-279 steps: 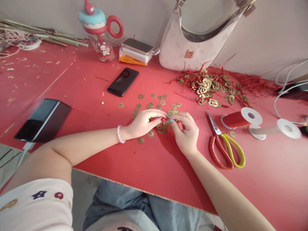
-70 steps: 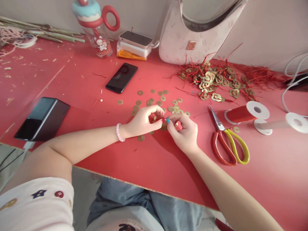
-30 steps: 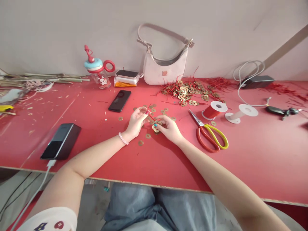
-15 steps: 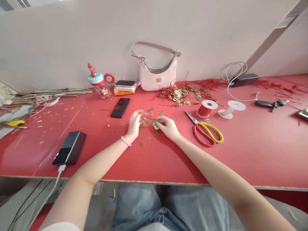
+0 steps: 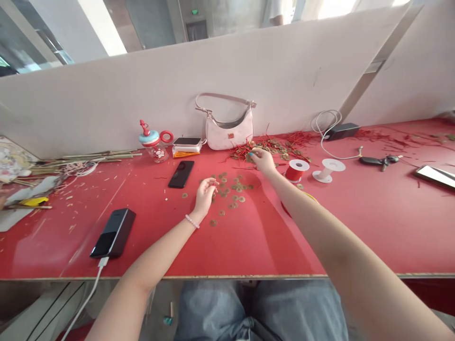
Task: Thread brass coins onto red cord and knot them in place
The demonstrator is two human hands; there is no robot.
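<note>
My right hand (image 5: 263, 161) reaches over the near left side of a pile of brass coins tied with red cord (image 5: 282, 150). Its thumb and fingers pinch a holed brass coin (image 5: 249, 157), close above the table or touching it; any cord on it is too small to make out. My left hand (image 5: 205, 196) hovers beside the loose brass coins (image 5: 235, 198) scattered on the red table. Its fingers are loosely curled, with a gap between thumb and forefinger and nothing plainly held.
Behind the coins stands a pale pink handbag (image 5: 229, 132). A black phone (image 5: 181, 174), a lidded cup (image 5: 156, 149) and a power bank (image 5: 113, 233) lie left. To the right are a red thread spool (image 5: 296, 169), a white spool (image 5: 327, 170) and scissors mostly hidden under my right forearm.
My right hand has moved away from my left, forward and right to the coin pile. The red cord stretched between my hands no longer shows there. The view has tilted up.
</note>
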